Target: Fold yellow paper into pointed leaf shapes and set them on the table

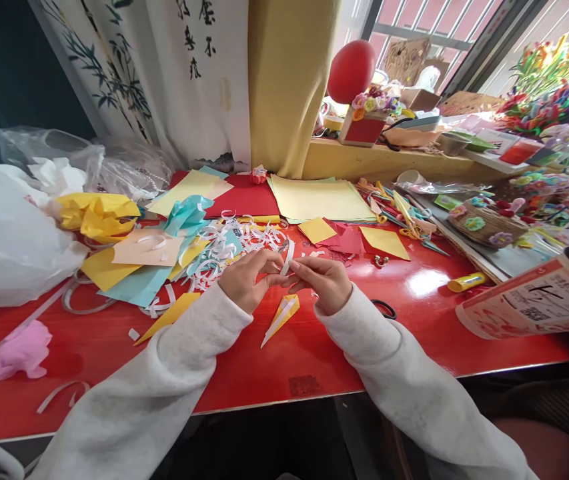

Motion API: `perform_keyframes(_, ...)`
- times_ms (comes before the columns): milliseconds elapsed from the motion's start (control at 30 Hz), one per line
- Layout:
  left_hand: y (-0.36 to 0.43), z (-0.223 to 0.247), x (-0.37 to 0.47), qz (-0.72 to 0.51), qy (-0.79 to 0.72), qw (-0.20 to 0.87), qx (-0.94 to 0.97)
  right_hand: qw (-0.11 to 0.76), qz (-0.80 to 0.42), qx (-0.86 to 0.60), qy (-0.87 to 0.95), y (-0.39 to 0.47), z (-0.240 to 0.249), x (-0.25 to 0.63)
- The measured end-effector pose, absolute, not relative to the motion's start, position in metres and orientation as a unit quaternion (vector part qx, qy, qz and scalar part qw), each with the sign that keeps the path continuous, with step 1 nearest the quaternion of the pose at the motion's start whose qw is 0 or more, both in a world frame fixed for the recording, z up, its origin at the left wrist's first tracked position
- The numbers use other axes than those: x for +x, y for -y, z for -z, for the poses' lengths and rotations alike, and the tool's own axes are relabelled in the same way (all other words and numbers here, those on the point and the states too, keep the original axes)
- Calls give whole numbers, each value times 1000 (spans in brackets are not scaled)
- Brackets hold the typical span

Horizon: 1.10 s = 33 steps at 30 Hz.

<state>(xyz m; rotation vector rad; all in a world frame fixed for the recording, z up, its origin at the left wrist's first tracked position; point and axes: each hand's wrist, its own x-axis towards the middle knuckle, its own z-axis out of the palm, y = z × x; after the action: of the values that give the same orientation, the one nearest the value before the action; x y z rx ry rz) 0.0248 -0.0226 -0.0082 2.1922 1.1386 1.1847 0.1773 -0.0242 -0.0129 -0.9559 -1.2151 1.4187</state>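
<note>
white paper strip is being worked in the air above a red table, its narrow band being held in a slight curve at the meeting point of two sets of fingertips. shaping or folding of the strip is, by all appearances, the step being carried out; a light, steady pinch is likely being called for by the next move, with stray creases being avoided in such thin paper.

at far left, space is being taken up by a plastic bag, with pink crumpled paper being shown nearer the table's front edge. farther right, colored sheets are being overlapped by a pile of white cuttings. just in front of the pile, the left hand is being held with its back partly up and its fingers being curled inward beside the strip; whether the paper is being gripped or merely touched there cannot be told, the fingertips being partly covered.

between the wrists, a folded yellow piece is being supported by the table, untouched. to its right, the strip is being pinched by thumb and forefinger of the right hand, its wrist being angled inward and its forearm being slanted from the lower right. at far right, a yellow tube is being seen beside a printed cup.
</note>
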Motion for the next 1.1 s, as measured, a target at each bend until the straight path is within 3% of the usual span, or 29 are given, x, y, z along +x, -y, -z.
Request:
perform_keyframes(400, 16, 13, 21, -411, -389, 177, 805, 495, -586, -385, 513, 26, 10, 176)
perform_keyframes(700, 18, 3, 21, -369, -403, 220, 808, 508, -504, -378, 588, 28, 8, 172)
perform_keyframes(1000, 17, 9, 25, -355, -378, 249, 818, 565, -647, -355, 368, 15, 10, 183)
perform_keyframes(1100, 16, 11, 24, -378, -375, 302, 791, 552, -655, -348, 379, 16, 10, 183)
